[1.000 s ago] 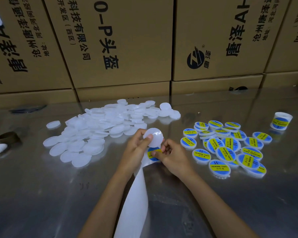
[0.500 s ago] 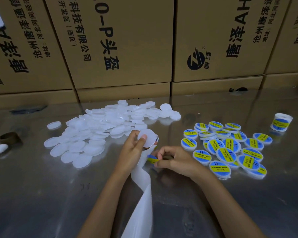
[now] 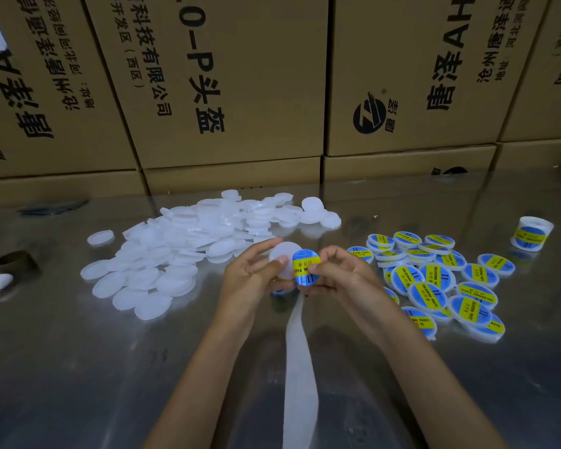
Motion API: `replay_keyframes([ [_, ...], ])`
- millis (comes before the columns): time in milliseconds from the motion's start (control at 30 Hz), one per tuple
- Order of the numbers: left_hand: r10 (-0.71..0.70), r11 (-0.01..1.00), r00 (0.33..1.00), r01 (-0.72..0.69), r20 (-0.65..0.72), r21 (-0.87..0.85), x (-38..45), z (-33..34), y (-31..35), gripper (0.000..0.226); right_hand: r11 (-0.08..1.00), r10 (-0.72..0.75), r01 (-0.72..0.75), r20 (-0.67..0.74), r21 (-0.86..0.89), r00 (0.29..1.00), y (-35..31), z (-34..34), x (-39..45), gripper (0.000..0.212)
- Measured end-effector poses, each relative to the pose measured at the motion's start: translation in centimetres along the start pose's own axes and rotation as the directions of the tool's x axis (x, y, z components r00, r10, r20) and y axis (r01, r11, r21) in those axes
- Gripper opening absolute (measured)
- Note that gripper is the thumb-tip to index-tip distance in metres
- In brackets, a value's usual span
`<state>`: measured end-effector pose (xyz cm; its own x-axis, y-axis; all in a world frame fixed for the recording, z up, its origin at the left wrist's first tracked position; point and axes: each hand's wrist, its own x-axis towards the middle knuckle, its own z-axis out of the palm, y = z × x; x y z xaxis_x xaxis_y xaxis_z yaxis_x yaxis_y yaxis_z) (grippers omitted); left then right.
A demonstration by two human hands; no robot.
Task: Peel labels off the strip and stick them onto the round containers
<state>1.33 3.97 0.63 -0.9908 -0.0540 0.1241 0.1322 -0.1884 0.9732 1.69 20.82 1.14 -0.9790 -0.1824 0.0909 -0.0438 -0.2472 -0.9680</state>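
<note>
Head view: shiny metal table (image 3: 78, 367), cardboard boxes (image 3: 234, 79) behind.

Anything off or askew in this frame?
Nothing damaged or spilled. One oddity: a labelled container stands on its edge at far right, apart from the flat labelled pile. The right hand pinches a label against a blank container.

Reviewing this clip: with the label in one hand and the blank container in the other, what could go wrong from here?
1. The right hand pinches the round blue-and-yellow label by one edge, overlapping the white round plastic container in the left hand; it may land off-centre or creased.
2. The white backing strip trails loosely toward the person and could snag or be pulled by a forearm.
3. The crowded pile of labelled containers sits beside the right hand and could get knocked.
</note>
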Motion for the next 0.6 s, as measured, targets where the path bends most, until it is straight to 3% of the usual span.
replay_keyframes([
  [367, -0.095, 0.994, 0.989, 0.102, 0.116, -0.050, -0.1, 0.9, 0.1, 0.037, 0.989, -0.108, 0.089, -0.172, -0.115, 0.979, 0.7, 1.1, 0.3, 0.028],
  [600, -0.046, 0.998, 0.990, 0.050, 0.137, -0.029, -0.4, 1.3, 0.0, 0.039, 0.987, -0.122, 0.095, -0.226, -0.127, 0.967, 1.0, 1.4, 0.4, 0.031],
])
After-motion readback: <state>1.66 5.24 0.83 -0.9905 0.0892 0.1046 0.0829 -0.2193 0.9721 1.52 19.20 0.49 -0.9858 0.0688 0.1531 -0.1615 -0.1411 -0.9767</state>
